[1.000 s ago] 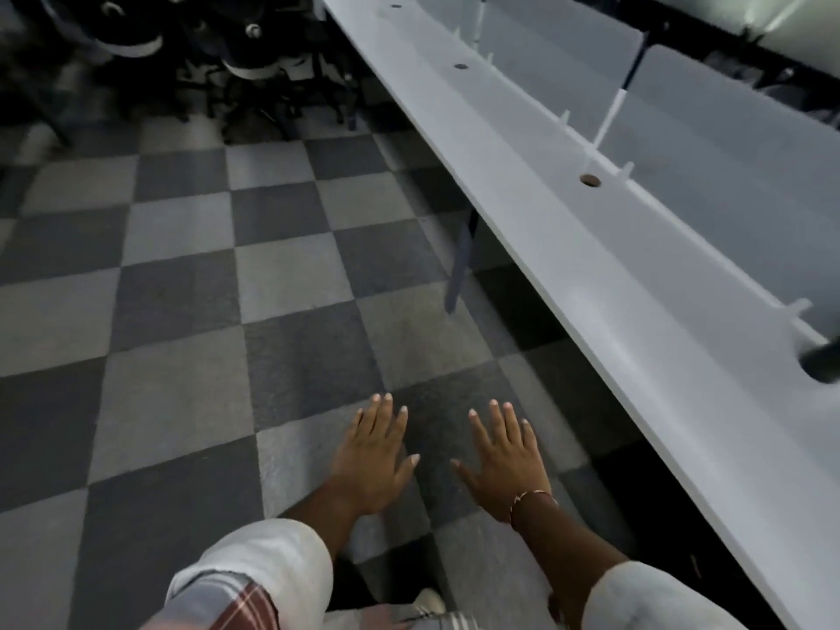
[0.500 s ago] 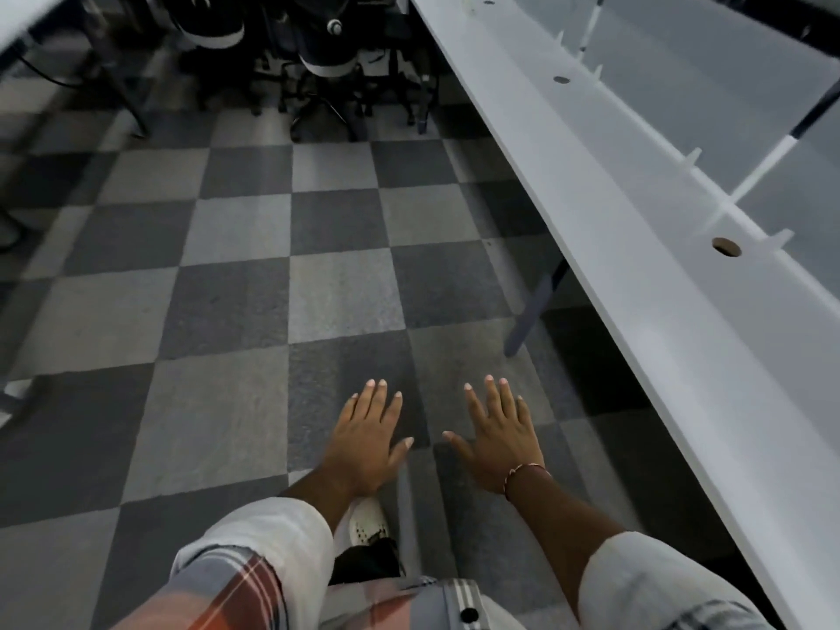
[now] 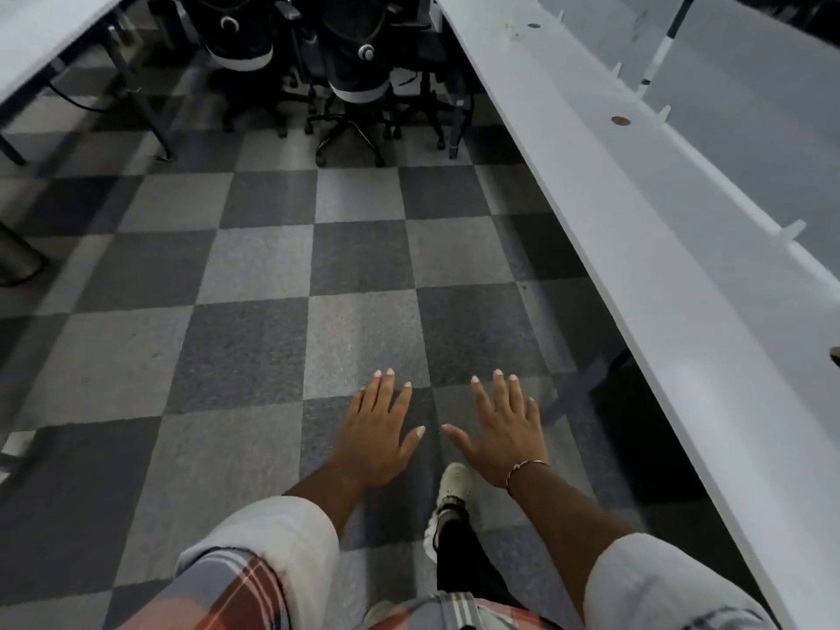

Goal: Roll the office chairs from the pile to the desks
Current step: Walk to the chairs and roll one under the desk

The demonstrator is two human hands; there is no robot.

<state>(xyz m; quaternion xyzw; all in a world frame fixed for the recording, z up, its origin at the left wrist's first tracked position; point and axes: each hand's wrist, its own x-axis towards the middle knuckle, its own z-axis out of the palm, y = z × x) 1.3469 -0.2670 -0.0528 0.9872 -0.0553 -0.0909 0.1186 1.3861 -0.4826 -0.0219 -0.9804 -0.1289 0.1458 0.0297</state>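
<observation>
A pile of black office chairs (image 3: 354, 61) with white trim stands at the far end of the aisle, top centre, their star bases on the carpet. A long white desk (image 3: 636, 247) runs along the right side. My left hand (image 3: 377, 434) and my right hand (image 3: 504, 429) are stretched out flat in front of me, fingers straight, palms down, holding nothing. Both hands are well short of the chairs, over the checkered floor. A thin bracelet sits on my right wrist.
Another white desk (image 3: 41, 43) with dark legs fills the top left corner. Grey partition panels (image 3: 750, 106) rise behind the right desk. A desk leg (image 3: 582, 388) reaches the floor just right of my right hand. My white shoe (image 3: 454, 488) steps forward on the checkered carpet.
I have walked along the aisle toward the chair pile, which now looks nearer and more centred. The left desk has come into view. Both hands stay flat and empty.
</observation>
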